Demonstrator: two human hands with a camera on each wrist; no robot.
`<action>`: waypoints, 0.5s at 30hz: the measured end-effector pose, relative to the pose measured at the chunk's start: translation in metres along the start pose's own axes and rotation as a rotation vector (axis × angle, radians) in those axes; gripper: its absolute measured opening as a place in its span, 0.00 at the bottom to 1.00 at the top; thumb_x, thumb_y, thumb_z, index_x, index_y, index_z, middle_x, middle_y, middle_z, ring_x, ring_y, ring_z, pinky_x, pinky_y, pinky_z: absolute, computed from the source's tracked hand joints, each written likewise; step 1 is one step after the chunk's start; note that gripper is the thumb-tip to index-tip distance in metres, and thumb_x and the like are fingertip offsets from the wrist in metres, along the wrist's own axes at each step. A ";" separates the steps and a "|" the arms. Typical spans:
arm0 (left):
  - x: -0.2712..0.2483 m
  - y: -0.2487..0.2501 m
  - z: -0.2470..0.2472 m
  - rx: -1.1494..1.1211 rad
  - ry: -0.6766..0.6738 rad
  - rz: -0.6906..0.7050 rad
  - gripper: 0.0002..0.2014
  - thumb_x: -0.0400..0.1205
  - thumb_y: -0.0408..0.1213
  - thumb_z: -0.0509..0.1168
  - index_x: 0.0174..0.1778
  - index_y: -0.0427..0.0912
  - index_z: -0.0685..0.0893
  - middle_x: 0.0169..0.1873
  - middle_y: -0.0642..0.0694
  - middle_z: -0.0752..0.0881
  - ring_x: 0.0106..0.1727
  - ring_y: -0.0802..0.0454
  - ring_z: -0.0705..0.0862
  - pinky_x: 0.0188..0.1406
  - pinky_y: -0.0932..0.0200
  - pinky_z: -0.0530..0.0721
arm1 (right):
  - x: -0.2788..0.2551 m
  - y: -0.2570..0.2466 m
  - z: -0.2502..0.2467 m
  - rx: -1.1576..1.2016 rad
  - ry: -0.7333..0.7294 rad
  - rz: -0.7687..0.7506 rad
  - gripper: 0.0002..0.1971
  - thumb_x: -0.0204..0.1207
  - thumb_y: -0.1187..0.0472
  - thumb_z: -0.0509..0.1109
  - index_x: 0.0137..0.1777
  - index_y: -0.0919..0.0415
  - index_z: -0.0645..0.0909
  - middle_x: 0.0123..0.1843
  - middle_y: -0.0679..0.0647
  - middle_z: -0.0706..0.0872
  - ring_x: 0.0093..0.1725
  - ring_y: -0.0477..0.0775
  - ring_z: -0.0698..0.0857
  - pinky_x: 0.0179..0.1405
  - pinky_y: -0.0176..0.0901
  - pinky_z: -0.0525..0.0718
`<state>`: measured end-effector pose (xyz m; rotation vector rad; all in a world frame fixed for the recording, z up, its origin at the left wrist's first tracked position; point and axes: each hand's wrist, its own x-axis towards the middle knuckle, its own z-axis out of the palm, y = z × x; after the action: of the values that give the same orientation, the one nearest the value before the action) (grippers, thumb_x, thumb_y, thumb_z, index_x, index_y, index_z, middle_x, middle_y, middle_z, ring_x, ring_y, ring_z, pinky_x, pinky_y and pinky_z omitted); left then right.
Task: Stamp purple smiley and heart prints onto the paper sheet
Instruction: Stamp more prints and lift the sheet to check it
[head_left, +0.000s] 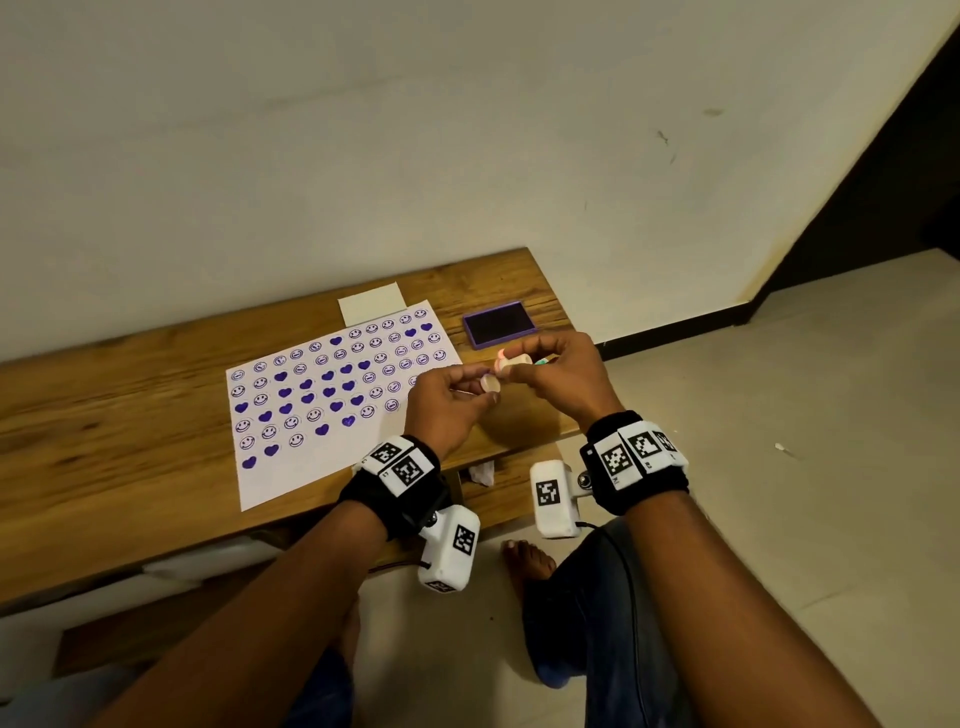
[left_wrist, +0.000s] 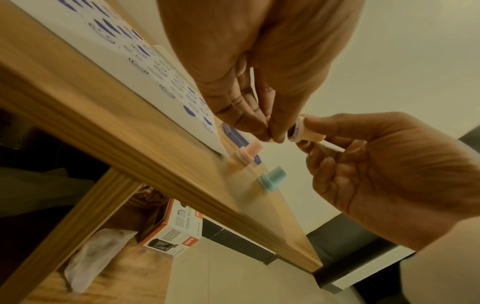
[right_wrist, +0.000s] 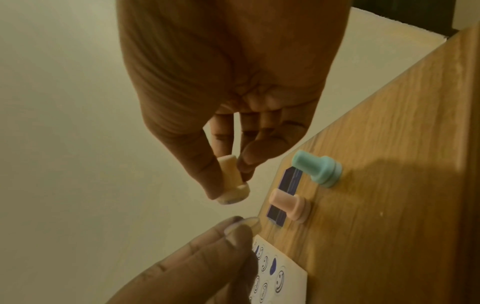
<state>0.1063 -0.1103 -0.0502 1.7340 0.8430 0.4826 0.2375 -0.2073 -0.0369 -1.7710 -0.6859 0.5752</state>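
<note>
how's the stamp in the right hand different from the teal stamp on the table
The cream stamp is pale yellow; the teal stamp is blue-green. The cream stamp is pinched in the right hand, up off the table, while the teal stamp stands on the table untouched. Both have the same knob-handled shape.

cream stamp (right_wrist: 50, 186) held above table | paper sheet (head_left: 291, 467) flat, rows of purple prints
</note>
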 end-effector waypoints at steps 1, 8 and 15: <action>-0.001 0.001 -0.001 -0.026 -0.002 -0.003 0.16 0.72 0.29 0.77 0.55 0.42 0.89 0.39 0.43 0.90 0.39 0.54 0.87 0.46 0.60 0.87 | 0.000 -0.001 0.002 -0.006 -0.010 -0.001 0.09 0.67 0.61 0.85 0.47 0.57 0.92 0.43 0.46 0.93 0.43 0.39 0.89 0.41 0.39 0.81; -0.003 0.007 -0.006 -0.007 -0.036 0.041 0.19 0.71 0.29 0.77 0.58 0.45 0.88 0.41 0.45 0.90 0.39 0.51 0.87 0.47 0.59 0.87 | -0.003 -0.003 0.002 -0.007 -0.028 -0.012 0.07 0.69 0.63 0.83 0.47 0.59 0.92 0.42 0.46 0.92 0.39 0.39 0.88 0.40 0.40 0.82; -0.004 0.011 -0.005 0.006 -0.038 0.075 0.19 0.71 0.29 0.77 0.58 0.43 0.88 0.40 0.45 0.90 0.38 0.52 0.87 0.49 0.54 0.88 | -0.005 -0.006 -0.001 -0.009 -0.077 -0.035 0.06 0.70 0.64 0.82 0.47 0.60 0.92 0.39 0.46 0.92 0.36 0.35 0.87 0.32 0.27 0.78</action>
<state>0.1038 -0.1117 -0.0382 1.7796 0.7546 0.4963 0.2333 -0.2102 -0.0311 -1.7491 -0.7722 0.6205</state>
